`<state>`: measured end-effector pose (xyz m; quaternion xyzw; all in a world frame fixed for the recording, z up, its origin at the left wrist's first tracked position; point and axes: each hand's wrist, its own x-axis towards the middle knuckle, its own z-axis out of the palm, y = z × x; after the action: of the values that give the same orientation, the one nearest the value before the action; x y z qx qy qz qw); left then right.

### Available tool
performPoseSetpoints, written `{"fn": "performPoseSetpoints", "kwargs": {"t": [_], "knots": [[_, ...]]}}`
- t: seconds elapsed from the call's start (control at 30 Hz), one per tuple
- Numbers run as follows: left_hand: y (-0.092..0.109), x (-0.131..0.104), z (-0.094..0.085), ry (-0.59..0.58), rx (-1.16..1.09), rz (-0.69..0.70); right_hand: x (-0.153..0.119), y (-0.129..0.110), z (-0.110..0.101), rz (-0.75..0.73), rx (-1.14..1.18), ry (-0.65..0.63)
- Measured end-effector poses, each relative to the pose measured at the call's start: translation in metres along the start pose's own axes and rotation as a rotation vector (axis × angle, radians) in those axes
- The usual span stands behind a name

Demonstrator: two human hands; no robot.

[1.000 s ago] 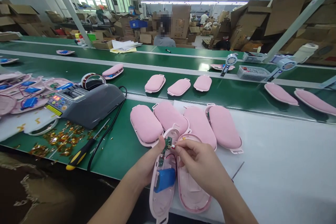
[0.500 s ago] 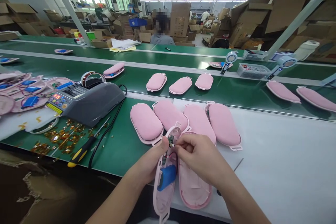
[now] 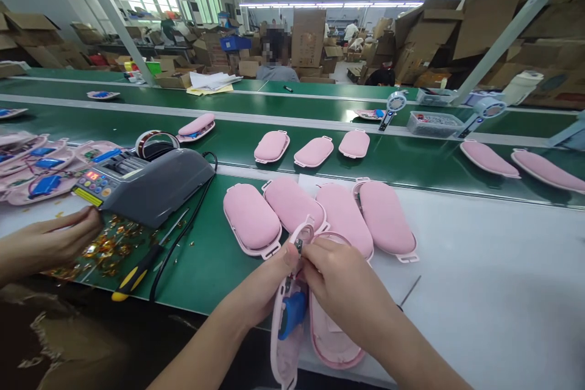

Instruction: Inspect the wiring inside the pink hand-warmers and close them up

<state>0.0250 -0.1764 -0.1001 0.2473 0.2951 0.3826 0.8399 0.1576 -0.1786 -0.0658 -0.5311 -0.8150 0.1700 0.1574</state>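
Note:
My left hand (image 3: 269, 283) is closed on the edge of a pink plastic shell half (image 3: 286, 347), which stands tilted on its side. Inside that shell sit a blue battery pack (image 3: 292, 314) and a small green circuit board (image 3: 298, 246). The fingers of my right hand (image 3: 336, 277) are pinched together by the board; what lies between them is hidden. Below that hand the other pink shell half (image 3: 336, 350) lies with its hollow side up. Just beyond my hands, several closed pink cases, such as this pink case (image 3: 253, 216), lie together.
A grey tape dispenser (image 3: 159, 180) stands left, near a yellow-black screwdriver (image 3: 137, 274) and amber tape scraps (image 3: 112, 250). A co-worker's hand (image 3: 68, 237) is beside the dispenser. A thin metal tool (image 3: 411, 291) lies right. Behind, more pink cases (image 3: 314, 151) rest on the green belt.
A co-worker's hand has come in at the left, by the tape dispenser. My right hand has closed in on the circuit board, and the held shell has turned more edge-on.

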Motion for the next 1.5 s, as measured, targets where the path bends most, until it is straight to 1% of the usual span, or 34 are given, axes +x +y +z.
{"fn": "performPoseSetpoints", "kwargs": {"t": [0.1,0.17,0.2,0.27,0.33,0.37,0.4,0.43,0.47,0.53,0.6,0.67,0.7,0.77,0.8,0.83,0.87,0.9,0.93,0.97,1.03,1.1,1.23,1.5], "knots": [[0.001,0.003,-0.002,0.114,0.041,-0.009,0.004,0.002,0.007,-0.008,0.047,0.083],[0.002,0.004,-0.004,0.126,-0.002,-0.052,-0.003,0.012,0.013,0.0,0.101,0.187],[0.003,0.004,-0.006,0.113,-0.035,-0.081,-0.012,0.021,0.016,0.011,0.12,0.261],[0.006,0.002,-0.008,0.095,-0.089,-0.142,-0.042,0.046,0.022,0.055,0.105,0.442],[0.011,0.0,-0.009,0.131,-0.1,-0.199,-0.079,0.076,0.03,0.17,-0.073,0.523],[0.013,-0.001,-0.008,0.168,-0.088,-0.221,-0.097,0.09,0.034,0.187,-0.162,0.512],[0.016,-0.002,-0.007,0.21,-0.065,-0.232,-0.113,0.103,0.037,0.216,-0.189,0.458],[0.018,-0.002,-0.005,0.252,-0.035,-0.235,-0.125,0.113,0.04,0.257,-0.168,0.428],[0.019,-0.002,-0.003,0.29,0.001,-0.237,-0.134,0.12,0.042,0.253,-0.127,0.389],[0.021,-0.001,0.0,0.343,0.088,-0.233,-0.141,0.128,0.042,0.229,-0.02,0.332],[0.023,0.001,0.001,0.362,0.192,-0.204,-0.141,0.128,0.039,0.174,0.063,0.332],[0.023,0.004,-0.002,0.371,0.31,-0.16,-0.138,0.119,0.035,0.143,0.106,0.431],[0.024,0.005,-0.003,0.382,0.37,-0.132,-0.136,0.112,0.033,0.156,0.126,0.526],[0.025,0.006,-0.007,0.389,0.473,-0.08,-0.133,0.09,0.029,0.254,0.23,0.793],[0.026,0.006,-0.009,0.379,0.522,-0.055,-0.13,0.076,0.026,0.329,0.331,0.96],[0.027,0.005,-0.01,0.359,0.566,-0.036,-0.127,0.062,0.024,0.382,0.501,1.105],[0.028,0.004,-0.011,0.33,0.602,-0.027,-0.123,0.048,0.023,0.383,0.667,1.153],[0.029,0.003,-0.011,0.301,0.629,-0.029,-0.117,0.036,0.023,0.343,0.79,1.158],[0.029,0.002,-0.012,0.282,0.648,-0.036,-0.11,0.027,0.023,0.285,0.885,1.11],[0.03,0.002,-0.012,0.274,0.662,-0.043,-0.102,0.02,0.025,0.213,0.949,1.028],[0.029,0.001,-0.012,0.282,0.685,-0.04,-0.086,0.013,0.032,0.073,0.991,0.882],[0.026,0.002,-0.012,0.308,0.721,-0.022,-0.071,0.013,0.041,-0.006,0.963,0.819],[0.023,0.002,-0.011,0.335,0.734,-0.029,-0.056,0.014,0.051,-0.003,0.861,0.797],[0.022,0.001,-0.006,0.344,0.794,-0.024,-0.049,0.01,0.055,-0.03,0.708,0.784]]}}
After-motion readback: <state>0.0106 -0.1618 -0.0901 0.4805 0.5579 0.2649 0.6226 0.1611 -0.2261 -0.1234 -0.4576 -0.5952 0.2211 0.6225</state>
